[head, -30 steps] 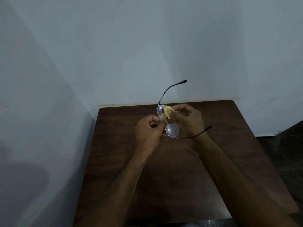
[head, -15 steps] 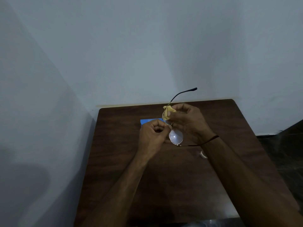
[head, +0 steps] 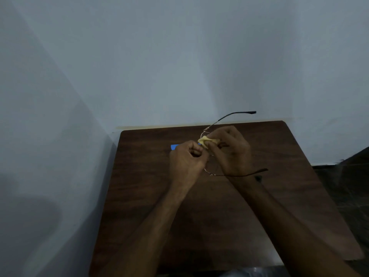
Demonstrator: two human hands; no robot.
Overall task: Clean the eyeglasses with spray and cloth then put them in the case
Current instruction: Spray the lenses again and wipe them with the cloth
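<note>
I hold thin wire-rimmed eyeglasses [head: 229, 116] above the table, their temples open and pointing right. My left hand [head: 185, 162] pinches the frame near the bridge with curled fingers. My right hand [head: 231, 150] pinches a small yellow cloth [head: 207, 141] against the upper lens. The lower lens rim shows between my hands. A blue flat object [head: 175, 146] lies on the table behind my left hand, mostly hidden. No spray bottle can be made out.
The dark wooden table [head: 199, 226] stands in a corner, with white walls on its left and far sides. A small dark object [head: 258, 178] lies on the table by my right wrist. Dark floor lies to the right.
The glasses have tilted, so the upper temple now points further right and the lenses look edge-on. My hands shifted slightly right, and the blue object came into view.
</note>
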